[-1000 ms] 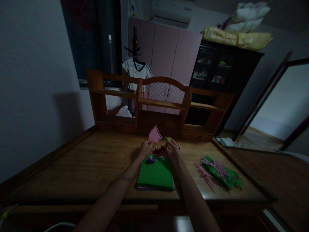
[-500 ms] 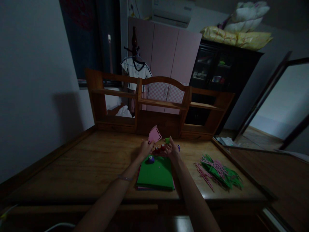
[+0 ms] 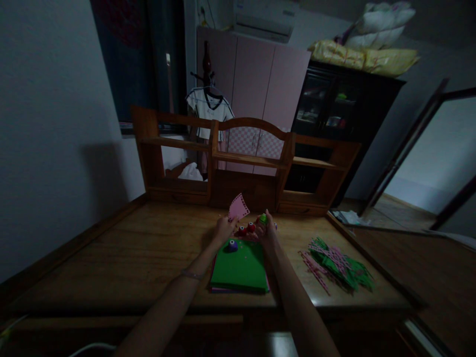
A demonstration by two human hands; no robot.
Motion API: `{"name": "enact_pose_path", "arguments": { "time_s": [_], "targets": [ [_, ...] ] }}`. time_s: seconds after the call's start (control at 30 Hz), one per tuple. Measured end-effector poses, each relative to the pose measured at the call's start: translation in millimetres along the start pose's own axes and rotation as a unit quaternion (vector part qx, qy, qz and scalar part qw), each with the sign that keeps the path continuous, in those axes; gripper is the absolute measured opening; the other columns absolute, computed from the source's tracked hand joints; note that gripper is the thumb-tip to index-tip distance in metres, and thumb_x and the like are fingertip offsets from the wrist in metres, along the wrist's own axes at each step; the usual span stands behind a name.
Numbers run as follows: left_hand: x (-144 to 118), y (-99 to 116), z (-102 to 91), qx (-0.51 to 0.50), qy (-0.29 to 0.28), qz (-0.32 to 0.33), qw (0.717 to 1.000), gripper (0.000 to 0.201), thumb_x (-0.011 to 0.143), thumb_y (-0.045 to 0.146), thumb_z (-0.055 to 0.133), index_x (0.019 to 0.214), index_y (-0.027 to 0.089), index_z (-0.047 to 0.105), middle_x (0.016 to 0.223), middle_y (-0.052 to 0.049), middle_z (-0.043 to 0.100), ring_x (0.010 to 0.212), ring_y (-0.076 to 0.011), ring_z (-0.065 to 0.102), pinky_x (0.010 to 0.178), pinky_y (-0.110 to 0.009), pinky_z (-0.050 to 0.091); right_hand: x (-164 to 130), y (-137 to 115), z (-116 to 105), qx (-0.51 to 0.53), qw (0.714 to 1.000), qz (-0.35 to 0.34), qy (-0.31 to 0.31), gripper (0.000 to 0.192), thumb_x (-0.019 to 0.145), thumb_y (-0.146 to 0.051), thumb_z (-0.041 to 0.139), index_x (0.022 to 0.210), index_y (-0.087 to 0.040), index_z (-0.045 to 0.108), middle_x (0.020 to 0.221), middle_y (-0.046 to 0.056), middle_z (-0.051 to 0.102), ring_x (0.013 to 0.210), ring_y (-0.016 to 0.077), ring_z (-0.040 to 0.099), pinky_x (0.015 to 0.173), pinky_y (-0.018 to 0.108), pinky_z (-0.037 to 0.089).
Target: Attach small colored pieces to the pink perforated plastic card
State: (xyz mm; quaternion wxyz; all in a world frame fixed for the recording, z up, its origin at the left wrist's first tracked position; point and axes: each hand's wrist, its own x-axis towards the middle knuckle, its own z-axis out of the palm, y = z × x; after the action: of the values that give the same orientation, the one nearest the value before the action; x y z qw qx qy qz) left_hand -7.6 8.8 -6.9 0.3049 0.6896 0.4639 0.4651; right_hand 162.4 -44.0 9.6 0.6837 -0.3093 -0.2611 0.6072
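Observation:
My left hand [image 3: 223,229] pinches a pink paper sheet [image 3: 238,207] by its lower corner; small holes run along the sheet's edges. My right hand [image 3: 267,230] is closed around a small green craft punch [image 3: 263,218], to the right of the sheet and apart from it. Two red craft punches [image 3: 247,228] stand on the desk between my hands. A purple craft punch [image 3: 232,245] rests on the upper left of a stack of green paper [image 3: 240,267], with tiny punched bits beside it. Another purple punch [image 3: 275,226] is partly hidden behind my right hand.
A tangled pile of green and pink punched paper strips [image 3: 336,263] lies at the right of the wooden desk [image 3: 148,258]. A wooden shelf unit [image 3: 249,159] stands along the desk's back edge. Raised edging runs along the desk's right side.
My right hand has turned the green punch more upright and shifted it slightly right and down. The left hand and the pink sheet stay almost still.

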Motion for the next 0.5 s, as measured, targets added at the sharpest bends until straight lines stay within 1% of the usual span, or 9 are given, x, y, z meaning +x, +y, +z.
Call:
{"name": "enact_pose_path", "arguments": {
  "time_s": [0.07, 0.13, 0.17, 0.27, 0.33, 0.4, 0.5],
  "targets": [
    [-0.9, 2.9, -1.5, 0.003, -0.001, -0.009, 1.000, 0.044, 0.080, 0.047, 0.048, 0.072, 0.008, 0.066, 0.060, -0.008, 0.063, 0.052, -0.0135, 0.057, 0.047, -0.020, 0.035, -2.4, 0.1, 1.9, -0.010, 0.999, 0.006, 0.049, 0.031, 0.076, -0.051, 0.062, 0.074, -0.020, 0.058, 0.050, -0.004, 0.050, 0.040, 0.0095, 0.046, 0.037, 0.019, 0.038],
    [-1.7, 4.8, -2.6, 0.005, 0.000, -0.019, 1.000, 0.042, 0.080, 0.047, 0.049, 0.072, 0.008, 0.066, 0.061, -0.009, 0.064, 0.054, -0.0141, 0.058, 0.047, -0.020, 0.035, -4.3, -0.2, 4.2, -0.008, 0.997, 0.008, 0.071, 0.027, 0.075, -0.047, 0.064, 0.077, -0.020, 0.059, 0.057, -0.002, 0.056, 0.047, 0.0112, 0.052, 0.042, 0.020, 0.043],
    [-1.9, 5.1, -2.8, 0.007, 0.000, -0.020, 1.000, 0.042, 0.079, 0.047, 0.049, 0.072, 0.009, 0.066, 0.062, -0.009, 0.064, 0.055, -0.0143, 0.058, 0.048, -0.020, 0.035, -5.0, -0.7, 5.0, -0.002, 0.998, 0.005, 0.066, 0.026, 0.075, -0.046, 0.064, 0.078, -0.020, 0.060, 0.058, -0.002, 0.056, 0.048, 0.0111, 0.053, 0.043, 0.020, 0.043],
    [-1.7, 3.1, -2.2, 0.017, -0.002, -0.008, 1.000, 0.045, 0.080, 0.049, 0.047, 0.071, 0.009, 0.065, 0.062, -0.009, 0.064, 0.055, -0.0143, 0.058, 0.049, -0.020, 0.036, -6.4, -3.4, 5.9, 0.022, 0.999, -0.007, 0.027, 0.025, 0.076, -0.043, 0.062, 0.082, -0.020, 0.062, 0.056, -0.003, 0.054, 0.045, 0.0095, 0.049, 0.041, 0.019, 0.041],
    [-0.9, 0.4, -1.0, 0.022, 0.000, 0.003, 1.000, 0.047, 0.081, 0.051, 0.045, 0.070, 0.009, 0.065, 0.061, -0.009, 0.063, 0.054, -0.0141, 0.058, 0.049, -0.020, 0.035, -6.7, -5.1, 5.3, 0.030, 0.999, -0.005, 0.013, 0.025, 0.078, -0.042, 0.060, 0.085, -0.018, 0.063, 0.057, -0.002, 0.055, 0.046, 0.0095, 0.050, 0.042, 0.019, 0.043],
    [0.1, -1.7, 0.1, 0.025, 0.001, 0.015, 1.000, 0.049, 0.081, 0.051, 0.045, 0.068, 0.009, 0.065, 0.060, -0.009, 0.063, 0.054, -0.0141, 0.057, 0.049, -0.020, 0.035, -6.5, -5.1, 4.6, 0.030, 0.999, -0.001, 0.013, 0.025, 0.078, -0.040, 0.059, 0.089, -0.018, 0.063, 0.064, 0.000, 0.060, 0.052, 0.0107, 0.054, 0.047, 0.020, 0.046],
    [1.4, -2.8, 1.0, 0.023, 0.007, 0.023, 0.999, 0.047, 0.081, 0.050, 0.046, 0.068, 0.009, 0.064, 0.061, -0.009, 0.063, 0.055, -0.0143, 0.057, 0.051, -0.021, 0.035, -6.3, -1.5, 4.5, 0.015, 1.000, -0.025, 0.010, 0.025, 0.073, -0.032, 0.066, 0.094, -0.020, 0.062, 0.084, 0.003, 0.067, 0.068, 0.0134, 0.061, 0.058, 0.022, 0.051]
  ]
}}
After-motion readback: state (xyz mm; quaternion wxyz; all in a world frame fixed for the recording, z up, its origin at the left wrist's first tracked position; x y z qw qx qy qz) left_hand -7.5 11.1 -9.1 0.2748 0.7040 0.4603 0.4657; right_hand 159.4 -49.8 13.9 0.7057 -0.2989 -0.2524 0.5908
